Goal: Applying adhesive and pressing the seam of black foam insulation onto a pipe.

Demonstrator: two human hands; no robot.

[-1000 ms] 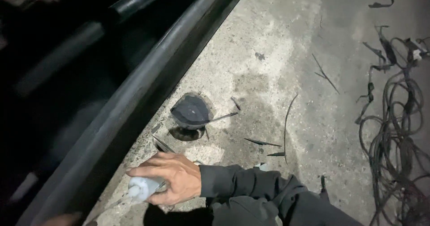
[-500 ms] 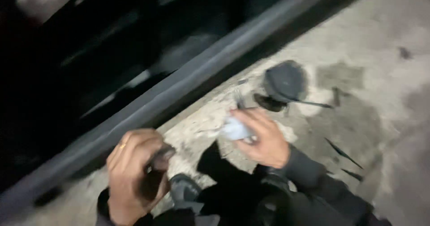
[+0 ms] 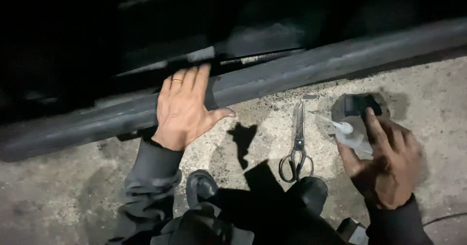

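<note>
My left hand (image 3: 184, 108) lies flat, fingers spread, on a long dark rubber strip (image 3: 301, 70) that runs across the concrete floor (image 3: 63, 191). A ring is on one finger. My right hand (image 3: 386, 162) grips a small whitish squeeze bottle (image 3: 351, 134) with a thin nozzle pointing left. A pair of scissors (image 3: 297, 145) lies shut on the floor between my hands, blades pointing away from me.
A dark round object (image 3: 361, 105) sits on the floor just beyond the bottle. Black shoes (image 3: 202, 185) and dark trouser legs fill the bottom middle. Above the strip everything is dark and unclear.
The view has swung so the strip runs across. My left hand, earlier curled around a dark object, now lies flat on the strip. My right hand moved right with the bottle.
</note>
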